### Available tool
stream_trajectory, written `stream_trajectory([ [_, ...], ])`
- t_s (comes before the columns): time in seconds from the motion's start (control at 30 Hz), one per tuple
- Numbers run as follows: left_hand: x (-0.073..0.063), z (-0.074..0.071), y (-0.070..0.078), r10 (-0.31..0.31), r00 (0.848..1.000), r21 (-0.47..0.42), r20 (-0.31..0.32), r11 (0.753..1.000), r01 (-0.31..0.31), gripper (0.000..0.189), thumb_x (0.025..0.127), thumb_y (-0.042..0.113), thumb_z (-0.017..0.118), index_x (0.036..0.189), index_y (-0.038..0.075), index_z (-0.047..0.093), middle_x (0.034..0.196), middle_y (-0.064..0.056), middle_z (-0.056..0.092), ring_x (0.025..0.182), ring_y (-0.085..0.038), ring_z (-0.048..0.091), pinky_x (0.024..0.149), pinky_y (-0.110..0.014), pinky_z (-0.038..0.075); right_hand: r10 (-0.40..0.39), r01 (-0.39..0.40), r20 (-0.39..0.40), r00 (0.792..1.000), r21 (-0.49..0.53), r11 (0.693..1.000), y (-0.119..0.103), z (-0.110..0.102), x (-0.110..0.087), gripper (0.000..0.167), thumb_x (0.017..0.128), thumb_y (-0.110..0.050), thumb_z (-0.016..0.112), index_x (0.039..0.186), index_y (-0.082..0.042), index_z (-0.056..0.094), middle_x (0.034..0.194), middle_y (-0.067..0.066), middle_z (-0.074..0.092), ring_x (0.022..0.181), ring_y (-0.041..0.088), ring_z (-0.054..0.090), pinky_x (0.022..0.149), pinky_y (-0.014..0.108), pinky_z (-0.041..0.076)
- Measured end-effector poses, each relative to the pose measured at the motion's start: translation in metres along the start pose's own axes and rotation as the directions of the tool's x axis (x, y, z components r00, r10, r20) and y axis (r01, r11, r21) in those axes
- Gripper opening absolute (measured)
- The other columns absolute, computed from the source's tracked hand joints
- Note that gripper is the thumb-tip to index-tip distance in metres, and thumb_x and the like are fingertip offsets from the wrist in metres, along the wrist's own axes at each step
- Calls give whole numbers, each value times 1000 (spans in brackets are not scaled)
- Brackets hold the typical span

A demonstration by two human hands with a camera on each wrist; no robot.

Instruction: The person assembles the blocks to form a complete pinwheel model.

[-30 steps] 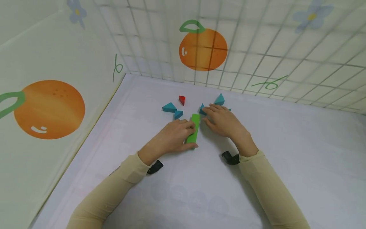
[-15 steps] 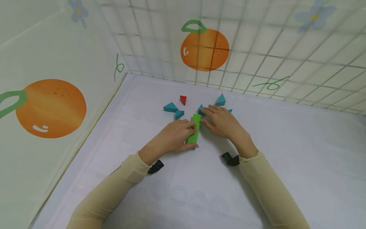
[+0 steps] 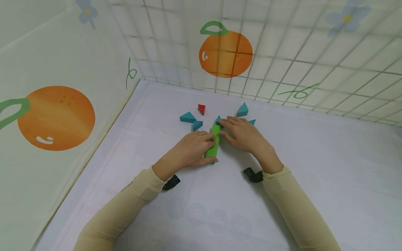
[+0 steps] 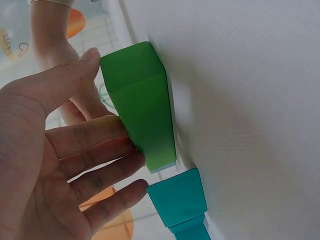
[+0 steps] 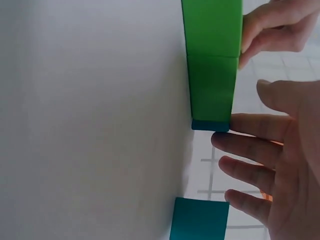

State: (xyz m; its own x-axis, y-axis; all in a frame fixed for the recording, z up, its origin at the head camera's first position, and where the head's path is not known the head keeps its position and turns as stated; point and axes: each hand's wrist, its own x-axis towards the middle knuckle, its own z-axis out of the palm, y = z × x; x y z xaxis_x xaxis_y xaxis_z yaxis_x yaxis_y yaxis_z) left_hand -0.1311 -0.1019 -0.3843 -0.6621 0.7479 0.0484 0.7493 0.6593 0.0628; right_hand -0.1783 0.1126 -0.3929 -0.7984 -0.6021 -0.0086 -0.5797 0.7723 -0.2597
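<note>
My left hand [image 3: 196, 148] rests on a green bar of blocks [image 3: 211, 152], thumb at its near end and fairly straight fingers along its top. A seam crosses the green bar [image 5: 212, 56] in the right wrist view. At its far end sits a small blue triangular block [image 3: 218, 120], seen as a dark blue strip in the right wrist view. My right hand [image 3: 245, 134] touches this block with extended fingertips, its thumb beside the green bar. Two more blue triangular blocks [image 3: 187, 117] lie just beyond my left fingers.
A red triangular block [image 3: 201, 108] lies farther back. Another blue triangular block [image 3: 243, 110] is beyond my right hand, and one more [image 3: 252, 122] is partly hidden by it. A grid wall [image 3: 282, 52] with printed oranges borders the white table [image 3: 201, 195].
My right hand has shifted slightly left, sliding the small blue triangular block up to the far end of the green bar. My left hand stays on the green bar.
</note>
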Motion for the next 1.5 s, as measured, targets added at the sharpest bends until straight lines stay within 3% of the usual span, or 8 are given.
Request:
stream_trajectory([
  [1.5, 1, 0, -1, 8, 1000, -2, -2, 1000, -8, 55, 86, 53, 70, 119, 9, 70, 120, -2, 63, 104, -18, 62, 86, -29, 52, -4, 4, 23, 1000, 24, 1000, -6, 0, 0, 50, 102, -36, 51, 145, -10, 48, 145, 17, 50, 139, 36, 42, 113, 56, 32],
])
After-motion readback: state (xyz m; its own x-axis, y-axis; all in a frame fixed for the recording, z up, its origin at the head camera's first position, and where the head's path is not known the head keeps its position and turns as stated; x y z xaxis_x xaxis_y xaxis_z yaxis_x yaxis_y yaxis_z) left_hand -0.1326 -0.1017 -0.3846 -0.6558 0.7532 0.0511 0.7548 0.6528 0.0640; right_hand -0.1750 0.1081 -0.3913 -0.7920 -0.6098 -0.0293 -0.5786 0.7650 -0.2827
